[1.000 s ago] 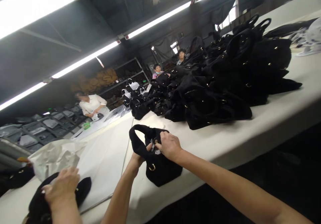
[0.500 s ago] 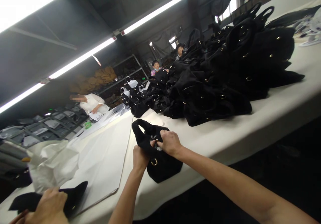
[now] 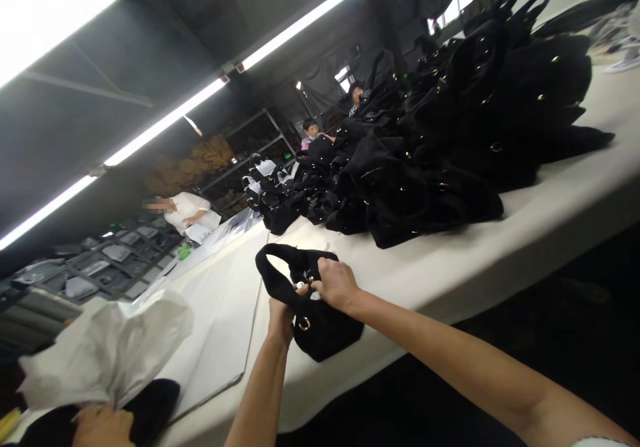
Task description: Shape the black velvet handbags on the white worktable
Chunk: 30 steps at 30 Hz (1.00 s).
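A small black handbag (image 3: 327, 333) with a looped handle and a gold ring on its side stands on the pale table in front of me. My left hand (image 3: 283, 317) grips its near left rim, the fingers partly hidden by the fabric and the thumb over the edge. From the right, my right hand (image 3: 336, 281) pinches the opposite edge of the opening, its fingertips at a small shiny fastener (image 3: 311, 279). Something whitish shows inside the mouth of the bag.
A large heap of black bags (image 3: 425, 147) covers the table beyond. White sheets (image 3: 220, 340) lie to the left. At lower left, a co-worker's hand (image 3: 103, 427) is on a black item beside crumpled white paper (image 3: 115, 347). A person in white (image 3: 187, 213) stands farther back.
My hands stay at the bag's opening, and its handle has tipped slightly left. At lower left, the co-worker's hand has moved down and the crumpled paper has spread out.
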Tool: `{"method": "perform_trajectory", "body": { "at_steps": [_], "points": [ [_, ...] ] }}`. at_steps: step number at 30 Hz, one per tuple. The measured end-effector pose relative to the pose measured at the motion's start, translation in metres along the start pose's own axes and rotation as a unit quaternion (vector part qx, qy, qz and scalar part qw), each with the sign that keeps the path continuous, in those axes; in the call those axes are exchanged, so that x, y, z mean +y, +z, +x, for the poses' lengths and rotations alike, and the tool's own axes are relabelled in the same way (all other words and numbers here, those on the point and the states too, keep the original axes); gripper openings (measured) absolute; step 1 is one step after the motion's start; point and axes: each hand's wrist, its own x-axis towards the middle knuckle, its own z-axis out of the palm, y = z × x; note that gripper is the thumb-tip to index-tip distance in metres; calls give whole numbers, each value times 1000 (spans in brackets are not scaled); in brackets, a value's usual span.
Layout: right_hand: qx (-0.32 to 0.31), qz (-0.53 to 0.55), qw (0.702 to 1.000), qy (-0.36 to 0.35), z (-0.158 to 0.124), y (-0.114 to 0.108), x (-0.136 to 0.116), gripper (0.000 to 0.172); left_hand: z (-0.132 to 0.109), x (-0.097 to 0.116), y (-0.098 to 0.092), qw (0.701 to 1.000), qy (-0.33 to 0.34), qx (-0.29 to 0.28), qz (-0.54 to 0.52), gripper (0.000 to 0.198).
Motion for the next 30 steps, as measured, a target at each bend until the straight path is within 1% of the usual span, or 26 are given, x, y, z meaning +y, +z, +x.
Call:
{"method": "perform_trajectory", "body": {
  "at_steps": [4,8,12,16,22,26,30],
  "points": [
    [-18,-5,1000,-10,-1,-4,-5,29,-2,1,3,999,26,20,4,46],
    [-8,-10,1000,-22,0,-4,-3,22,-2,-2,6,997,70,36,26,42],
    [8,-15,999,-36,-1,1,-3,19,-4,-10,5,993,109,33,39,38],
    [11,-17,999,-47,-1,7,-7,16,-7,-17,1,990,132,23,46,37],
    [1,-32,997,-66,3,12,-7,13,-12,-20,-4,988,146,-14,49,36],
    [-13,-45,995,-84,3,7,-7,13,-17,-17,-5,989,133,-43,39,38],
    [-26,-45,995,-90,1,-1,-7,12,-21,-17,-7,992,112,-48,22,43]
  ]
}}
